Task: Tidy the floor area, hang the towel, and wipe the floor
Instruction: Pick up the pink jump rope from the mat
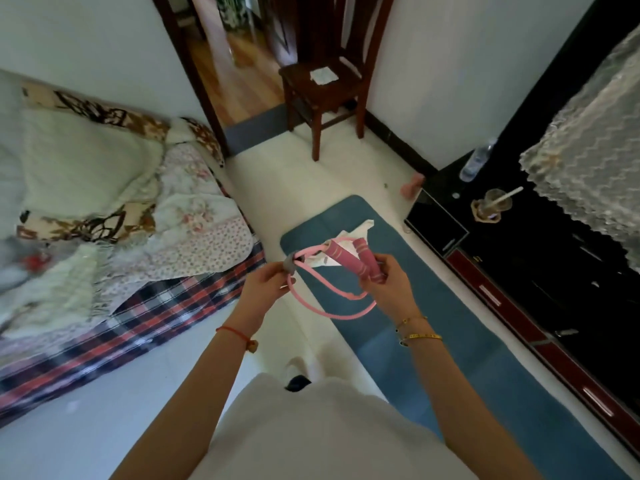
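I hold a pink skipping rope (329,308) in front of me above the floor. My right hand (389,284) grips its two dark pink handles (351,258) together. My left hand (268,280) pinches a grey strap (290,266) wrapped round the looped cord. Behind the rope a white towel (358,230) lies crumpled on a blue mat (398,341) on the pale tiled floor (304,178).
A bed (121,220) with quilts and a plaid sheet fills the left. A dark cabinet (519,271) with a bottle (478,161) and a cup (493,204) runs along the right. A wooden chair (325,88) stands by the open doorway. A pink object (412,185) lies by the cabinet corner.
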`<act>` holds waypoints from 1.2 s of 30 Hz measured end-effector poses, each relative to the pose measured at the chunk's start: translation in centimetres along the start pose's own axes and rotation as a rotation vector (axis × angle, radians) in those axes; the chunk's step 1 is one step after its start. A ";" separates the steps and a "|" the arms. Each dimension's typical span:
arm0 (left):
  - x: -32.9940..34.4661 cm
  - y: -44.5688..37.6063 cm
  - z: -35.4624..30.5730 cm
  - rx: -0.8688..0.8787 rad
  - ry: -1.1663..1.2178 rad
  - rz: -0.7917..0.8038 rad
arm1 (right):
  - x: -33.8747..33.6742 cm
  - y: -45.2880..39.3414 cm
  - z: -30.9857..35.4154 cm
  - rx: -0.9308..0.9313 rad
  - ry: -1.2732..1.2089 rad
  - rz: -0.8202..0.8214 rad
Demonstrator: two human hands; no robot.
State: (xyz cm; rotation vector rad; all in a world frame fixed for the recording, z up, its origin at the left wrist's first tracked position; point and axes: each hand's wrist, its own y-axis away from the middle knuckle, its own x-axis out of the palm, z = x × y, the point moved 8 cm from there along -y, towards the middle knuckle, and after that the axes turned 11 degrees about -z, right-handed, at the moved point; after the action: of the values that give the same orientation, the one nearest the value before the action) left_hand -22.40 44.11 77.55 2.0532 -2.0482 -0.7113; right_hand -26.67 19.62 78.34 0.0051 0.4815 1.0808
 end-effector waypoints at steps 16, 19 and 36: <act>-5.1 -21.7 -10.4 -0.044 0.046 -0.079 | 13.0 -19.6 10.0 -0.021 0.028 0.048; -4.5 -26.4 -13.4 -0.052 0.061 -0.108 | 13.9 -24.4 12.2 -0.021 -0.004 0.041; 1.9 -54.7 -26.4 0.009 -0.073 0.047 | 19.3 -49.6 20.2 -0.006 0.051 -0.167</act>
State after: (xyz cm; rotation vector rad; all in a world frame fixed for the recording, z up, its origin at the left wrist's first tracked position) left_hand 38.16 39.40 76.68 2.0053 -2.1344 -0.7822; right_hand 30.14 16.68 77.61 -0.0673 0.5151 0.9203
